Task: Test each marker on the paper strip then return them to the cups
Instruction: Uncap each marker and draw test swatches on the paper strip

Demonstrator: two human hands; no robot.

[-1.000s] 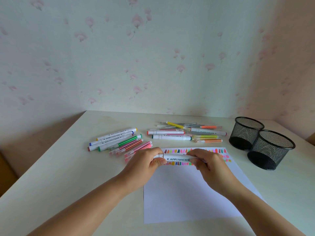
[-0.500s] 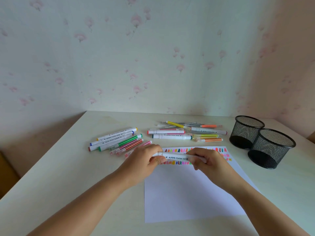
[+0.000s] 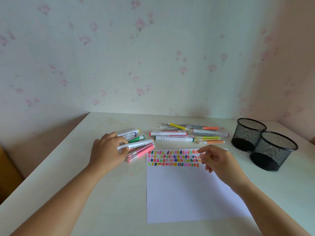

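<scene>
A white sheet of paper (image 3: 187, 193) lies in front of me, its top band filled with rows of colour swatches (image 3: 172, 158). My left hand (image 3: 107, 152) holds a capped white marker (image 3: 138, 144) over the left pile of markers (image 3: 136, 147), beside the paper. Hovering over the paper's upper right part, my right hand (image 3: 216, 160) has loosely curled fingers with nothing in them. A second pile of markers (image 3: 185, 134) lies behind the paper. Two black mesh cups (image 3: 247, 135) (image 3: 274, 151) stand at the right; no markers show in them.
The pale table (image 3: 85, 201) meets a flowered wall (image 3: 153, 65) at the back. Its left edge runs diagonally past my left arm. The cups stand side by side, touching, near the right wall.
Both hands held the white marker over the swatches. Now my right hand has let go, and my left hand has carried the marker left to the pile.
</scene>
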